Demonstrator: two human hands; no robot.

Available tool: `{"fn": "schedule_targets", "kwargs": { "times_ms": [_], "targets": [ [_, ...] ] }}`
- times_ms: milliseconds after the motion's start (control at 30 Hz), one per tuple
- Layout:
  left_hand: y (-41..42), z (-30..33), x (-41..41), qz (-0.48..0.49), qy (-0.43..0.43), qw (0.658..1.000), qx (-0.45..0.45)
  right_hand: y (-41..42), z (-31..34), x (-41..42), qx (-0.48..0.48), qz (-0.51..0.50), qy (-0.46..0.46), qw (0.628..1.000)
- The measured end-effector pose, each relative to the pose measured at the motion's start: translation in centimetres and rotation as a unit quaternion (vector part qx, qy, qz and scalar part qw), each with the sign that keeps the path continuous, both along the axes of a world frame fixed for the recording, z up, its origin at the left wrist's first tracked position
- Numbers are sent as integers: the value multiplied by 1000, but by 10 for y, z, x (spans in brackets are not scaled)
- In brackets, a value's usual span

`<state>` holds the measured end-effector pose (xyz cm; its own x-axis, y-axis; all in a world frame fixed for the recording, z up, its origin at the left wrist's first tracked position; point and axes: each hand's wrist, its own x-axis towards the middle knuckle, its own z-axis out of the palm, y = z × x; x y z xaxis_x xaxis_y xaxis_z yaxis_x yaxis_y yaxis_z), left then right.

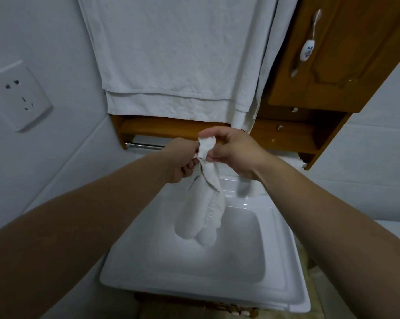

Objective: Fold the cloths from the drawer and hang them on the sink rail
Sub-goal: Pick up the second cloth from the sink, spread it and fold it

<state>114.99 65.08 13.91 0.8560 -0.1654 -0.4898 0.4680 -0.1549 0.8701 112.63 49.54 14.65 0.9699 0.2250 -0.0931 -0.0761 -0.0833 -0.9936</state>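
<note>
Above the white rectangular sink basin (240,268), the left hand (183,160) and right hand (236,153) both pinch the top of a small bunched white cloth (203,210) that hangs down toward the basin's back edge.

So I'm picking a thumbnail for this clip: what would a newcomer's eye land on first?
First the two hands meeting mid-frame: the left hand and right hand both pinch the top of a small white cloth, which dangles bunched over the white sink. Next, the big white towel hanging above, with the chrome rail under the wooden shelf behind the hands.
</note>
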Motion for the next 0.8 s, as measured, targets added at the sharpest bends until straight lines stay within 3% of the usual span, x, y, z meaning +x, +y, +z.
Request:
{"fn": "schedule_targets", "kwargs": {
  "times_ms": [100, 267, 367, 567, 700, 800],
  "targets": [
    [1, -6, 2, 18, 35, 998, -42, 13, 2, -6, -250, -23, -162, 954],
    [10, -1, 3, -4, 42, 997, -67, 11, -5, -7, -348, -56, -289, 890],
    [13, 5, 2, -8, 45, 996, -77, 12, -11, -7, -413, -94, -376, 824],
    [20, 7, -3, -54, 45, 996, -60, 12, -1, -12, -455, -62, -444, 769],
    [19, 12, -2, -47, 58, 990, -123, 13, -7, -10, -429, -76, -573, 694],
    [21, 17, -3, -33, 65, 988, -137, 13, -8, -10, -430, -47, -579, 692]
  ]
}}
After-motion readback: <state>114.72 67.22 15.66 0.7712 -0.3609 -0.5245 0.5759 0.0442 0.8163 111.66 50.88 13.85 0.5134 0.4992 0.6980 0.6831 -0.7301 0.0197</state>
